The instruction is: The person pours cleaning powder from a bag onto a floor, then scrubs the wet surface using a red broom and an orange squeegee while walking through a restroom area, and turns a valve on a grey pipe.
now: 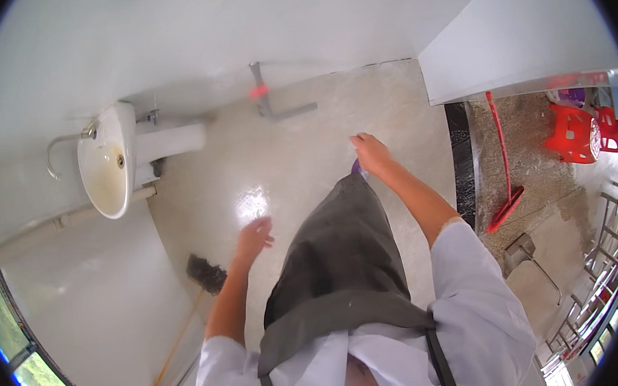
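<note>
My left hand (255, 237) hangs over the shiny wet-looking floor, left of my dark grey apron (337, 257). Its fingers are loosely bent and apart, with nothing seen in them. Farther forward, my right hand (372, 153) is held beyond the apron's tip with its fingers curled together. Whether anything is inside them cannot be made out. A small purple patch (356, 167) shows between this hand and the apron. Ahead, near the wall, a grey L-shaped object (264, 103) with a blurred red part stands apart from both hands.
A white pedestal washbasin (110, 162) is on the left wall. A dark-headed mop (206, 273) lies at lower left. To the right, past a black threshold strip (461, 154), are a red broom (507, 209), a dustpan (518, 251), red stools (576, 133) and metal racks (606, 229).
</note>
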